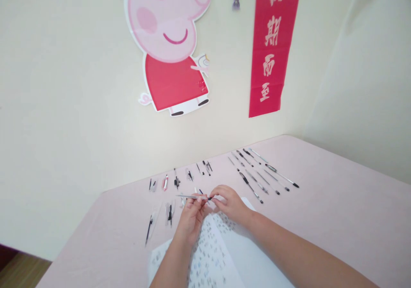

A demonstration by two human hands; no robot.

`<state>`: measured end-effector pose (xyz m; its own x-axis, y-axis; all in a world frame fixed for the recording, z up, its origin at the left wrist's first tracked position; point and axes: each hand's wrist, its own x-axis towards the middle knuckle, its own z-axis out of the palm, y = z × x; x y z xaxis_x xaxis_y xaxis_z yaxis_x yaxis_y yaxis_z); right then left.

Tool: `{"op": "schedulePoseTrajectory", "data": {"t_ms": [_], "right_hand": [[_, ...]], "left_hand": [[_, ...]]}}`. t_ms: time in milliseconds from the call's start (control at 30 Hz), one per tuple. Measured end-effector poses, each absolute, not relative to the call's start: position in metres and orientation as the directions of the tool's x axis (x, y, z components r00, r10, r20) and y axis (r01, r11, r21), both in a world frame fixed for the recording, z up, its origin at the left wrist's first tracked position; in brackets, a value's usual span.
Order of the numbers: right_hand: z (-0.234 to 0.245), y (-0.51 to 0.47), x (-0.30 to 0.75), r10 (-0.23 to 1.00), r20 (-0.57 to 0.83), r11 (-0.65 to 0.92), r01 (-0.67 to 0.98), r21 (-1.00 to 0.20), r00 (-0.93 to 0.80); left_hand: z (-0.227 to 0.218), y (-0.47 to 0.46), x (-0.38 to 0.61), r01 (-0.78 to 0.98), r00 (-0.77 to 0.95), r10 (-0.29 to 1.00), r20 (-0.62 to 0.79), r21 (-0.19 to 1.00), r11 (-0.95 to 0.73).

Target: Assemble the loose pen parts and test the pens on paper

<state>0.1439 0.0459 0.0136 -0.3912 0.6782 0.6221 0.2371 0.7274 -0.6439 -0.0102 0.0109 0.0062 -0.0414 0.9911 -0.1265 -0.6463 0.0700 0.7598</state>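
A slim, pale pen (186, 196) lies crosswise between my two hands, above the top of an open notebook (208, 253). My left hand (193, 217) is closed around its barrel, and the light end sticks out to the left. At the other end, the thumb and fingers of my right hand (231, 204) pinch the short black end piece (209, 199). Whether that piece is joined to the barrel or apart from it, I cannot tell. Behind my fingers are small dark and pale pen parts, partly hidden.
Whole pens (250, 187) lie in slanting rows at the right of the pink-covered table (337, 219). Groups of pen parts (170, 214) and a pink-and-white pen-like item (165, 182) lie to the left. The wall (96, 108) rises behind the table's back edge.
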Motion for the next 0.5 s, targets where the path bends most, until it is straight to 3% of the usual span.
{"op": "schedulePoseTrajectory", "data": {"t_ms": [500], "right_hand": [[0.0171, 0.0427, 0.1414, 0.691, 0.629, 0.716, 0.215, -0.664, -0.357]], "left_hand": [[0.0054, 0.0112, -0.0091, -0.66, -0.025, 0.988, -0.15, 0.745, 0.096]]}}
